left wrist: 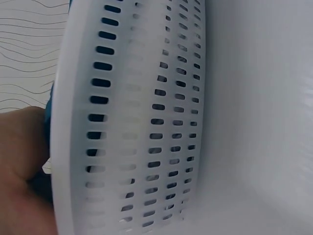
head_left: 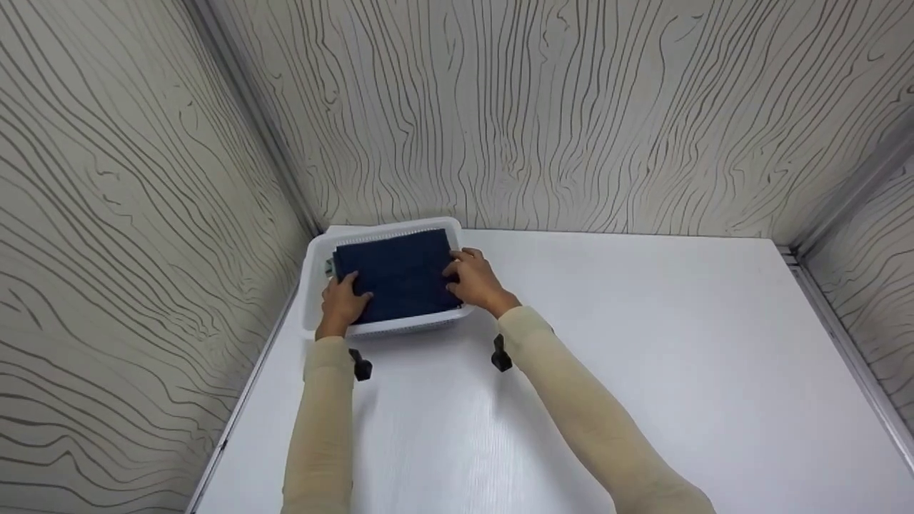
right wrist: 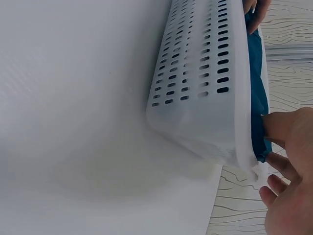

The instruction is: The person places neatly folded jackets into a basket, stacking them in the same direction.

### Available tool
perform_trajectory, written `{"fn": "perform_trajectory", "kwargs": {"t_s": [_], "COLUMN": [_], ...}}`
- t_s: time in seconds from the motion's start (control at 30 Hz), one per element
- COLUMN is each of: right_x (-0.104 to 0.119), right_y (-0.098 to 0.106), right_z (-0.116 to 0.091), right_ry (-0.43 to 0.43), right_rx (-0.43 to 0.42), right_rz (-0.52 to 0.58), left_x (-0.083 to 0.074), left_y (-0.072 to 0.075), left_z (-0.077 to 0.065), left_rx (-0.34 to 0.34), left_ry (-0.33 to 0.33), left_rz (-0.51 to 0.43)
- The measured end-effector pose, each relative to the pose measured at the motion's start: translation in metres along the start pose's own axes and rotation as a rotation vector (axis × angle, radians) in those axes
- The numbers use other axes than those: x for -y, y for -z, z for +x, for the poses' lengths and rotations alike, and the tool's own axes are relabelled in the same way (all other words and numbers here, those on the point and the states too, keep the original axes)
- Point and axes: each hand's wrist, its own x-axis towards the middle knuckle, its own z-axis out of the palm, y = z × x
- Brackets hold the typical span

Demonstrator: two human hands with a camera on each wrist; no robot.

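A folded dark blue cloth [head_left: 400, 275] lies in a white perforated plastic basket [head_left: 308, 300], looking teal in the right wrist view. My left hand [head_left: 343, 303] grips the cloth's left side near the front corner, its thumb on top. At the opposite side, my right hand [head_left: 475, 280] holds the right edge. The right wrist view shows the right thumb and index finger pinching the corner of the cloth [right wrist: 258, 88] just over the basket rim. In the left wrist view the basket wall [left wrist: 132, 117] hides most of the cloth and the left fingertips.
A small patterned green piece [head_left: 330, 268] shows between cloth and basket at the left. The basket stands in the back left corner of a white table [head_left: 643, 343], close to wood-grain panels [head_left: 500, 114] behind and to the left.
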Motion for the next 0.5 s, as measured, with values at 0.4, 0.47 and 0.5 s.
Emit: {"fn": "perform_trajectory", "kwargs": {"t_s": [0.4,0.47,0.5], "right_x": [-0.029,-0.035,-0.039], "right_y": [0.021,0.028,0.031], "right_z": [-0.007,-0.01,-0.012], "right_ry": [0.019,0.01,0.001], "right_rx": [-0.058,-0.079,-0.091], "right_rz": [0.236,0.257,0.269], "left_x": [-0.024,-0.032,-0.036], "left_y": [0.003,0.004,0.005], "left_z": [-0.003,-0.003,-0.004], "left_rx": [-0.198,-0.239,-0.25], "left_ry": [-0.14,-0.19,-0.205], "left_rz": [-0.039,-0.045,-0.056]}}
